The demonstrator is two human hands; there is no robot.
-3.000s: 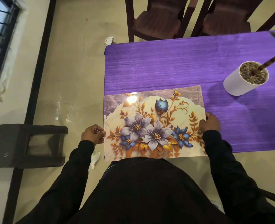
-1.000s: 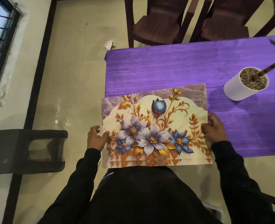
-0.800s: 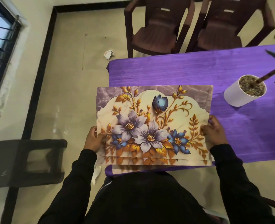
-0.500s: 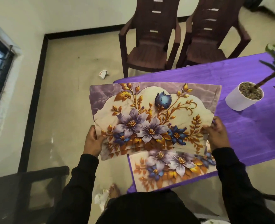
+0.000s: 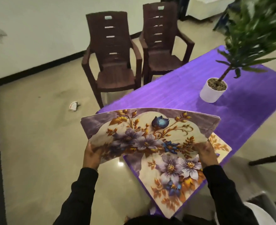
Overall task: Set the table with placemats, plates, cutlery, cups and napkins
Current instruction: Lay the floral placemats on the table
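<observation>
A stack of floral placemats hangs in the air above the near corner of the purple table, bowed upward in the middle. My left hand grips its left edge and my right hand grips its right edge. Below the stack, one single floral placemat lies flat on the table's near corner, partly hidden by the stack. No plates, cutlery, cups or napkins are in view.
A white pot with a green plant stands on the table to the right. Two brown plastic chairs stand at the table's far side. A scrap of paper lies on the floor.
The stack has been lifted off the table, leaving one placemat behind on the near corner. The view has tilted up and turned, bringing the chairs into full sight.
</observation>
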